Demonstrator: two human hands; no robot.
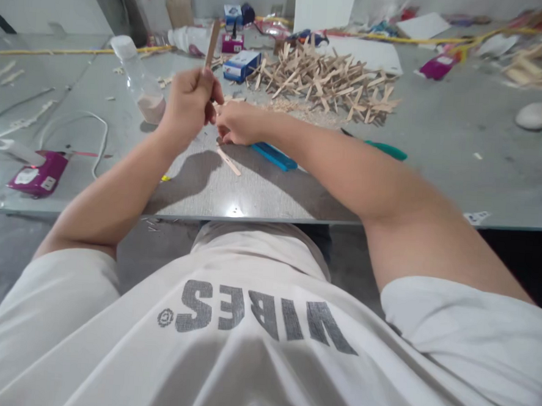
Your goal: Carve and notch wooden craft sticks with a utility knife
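The person sits close against the grey table [438,170], both forearms stretched out over it, and the thing to watch is the wooden stick [211,42] in the left hand [189,105]. That hand is curled shut around the stick's lower end, so the stick stands nearly upright, its long axis running up and tipped slightly away from the person, most of its length clear above the knuckles. The right hand [238,122] lies just beside the left one, on its right and a little lower, resting on the table with the fingers bunched toward the foot of the stick; whether it pinches anything I cannot tell, the fingertips being hidden behind the left hand. So the stick sits in the left hand, and the right is the near neighbour, touching or almost touching at its base. Just in front of the left hand, toward the person, a loose stick [229,161] lies flat and slanted on the table. Under the right wrist runs a blue tool [274,156]. Beyond the hands, well apart, is a heap of joined sticks [327,78]; to the left of the left hand stands a clear plastic bottle [140,82].
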